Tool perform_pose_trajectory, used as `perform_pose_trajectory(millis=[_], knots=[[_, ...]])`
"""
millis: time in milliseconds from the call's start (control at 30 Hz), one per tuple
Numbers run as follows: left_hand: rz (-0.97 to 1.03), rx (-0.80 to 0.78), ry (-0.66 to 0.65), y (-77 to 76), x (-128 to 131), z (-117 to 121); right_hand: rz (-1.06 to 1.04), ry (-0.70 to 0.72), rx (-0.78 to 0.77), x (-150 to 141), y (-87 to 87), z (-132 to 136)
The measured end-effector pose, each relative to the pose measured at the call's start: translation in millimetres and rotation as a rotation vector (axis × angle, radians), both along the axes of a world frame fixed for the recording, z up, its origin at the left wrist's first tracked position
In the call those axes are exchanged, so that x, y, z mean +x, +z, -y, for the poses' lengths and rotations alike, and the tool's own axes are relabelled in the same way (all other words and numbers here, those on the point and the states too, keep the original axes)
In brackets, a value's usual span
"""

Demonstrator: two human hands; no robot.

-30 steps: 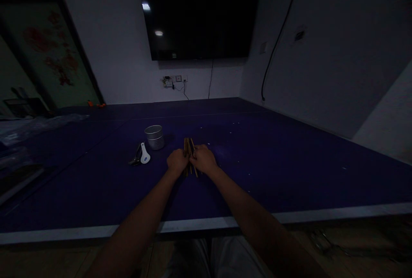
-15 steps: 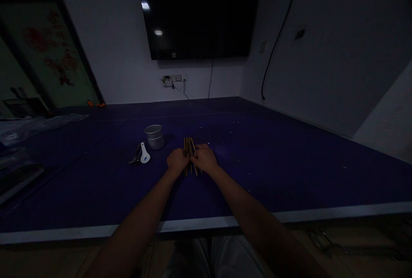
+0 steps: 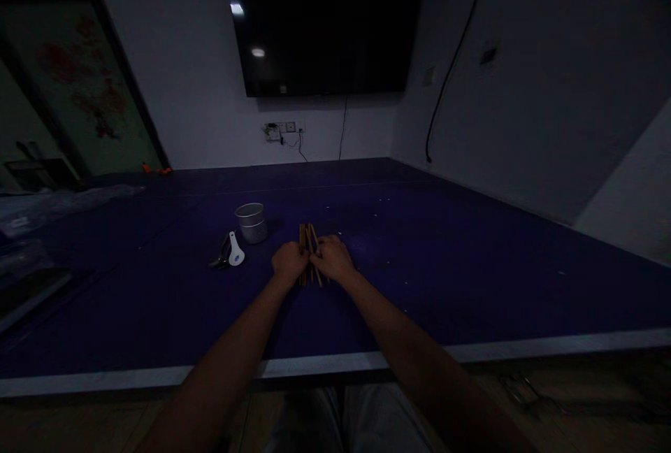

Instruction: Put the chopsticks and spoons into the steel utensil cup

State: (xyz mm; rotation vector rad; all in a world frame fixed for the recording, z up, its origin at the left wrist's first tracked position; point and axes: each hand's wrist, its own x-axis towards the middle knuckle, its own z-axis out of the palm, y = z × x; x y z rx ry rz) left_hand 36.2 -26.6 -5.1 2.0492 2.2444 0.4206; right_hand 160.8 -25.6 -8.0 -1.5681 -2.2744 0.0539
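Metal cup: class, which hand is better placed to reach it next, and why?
Probably the left hand: it is nearer the cup, which stands to its left, while the right hand is farther off, across the sticks.

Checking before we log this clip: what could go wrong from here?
1. The sticks between the left hand and right hand splay at differing angles; one might slip out.
2. The open cup stands to the left hand's left; a wide sideways sweep could knock it.
3. The picture is dark, so individual sticks may be miscounted.
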Motion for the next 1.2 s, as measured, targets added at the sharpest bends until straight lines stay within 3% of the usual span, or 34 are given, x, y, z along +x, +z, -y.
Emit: perform_pose_trajectory(millis=[267, 1200], knots=[[-0.008, 0.015, 0.012, -0.2, 0.0, 1.0, -0.072, -0.050, 0.022, 1.5, -0.3, -0.1], [0.024, 0.031, 0.003, -1.6, -0.3, 1.8, -0.131, 0.030, 0.056, -3.1, -6.4, -1.7]])
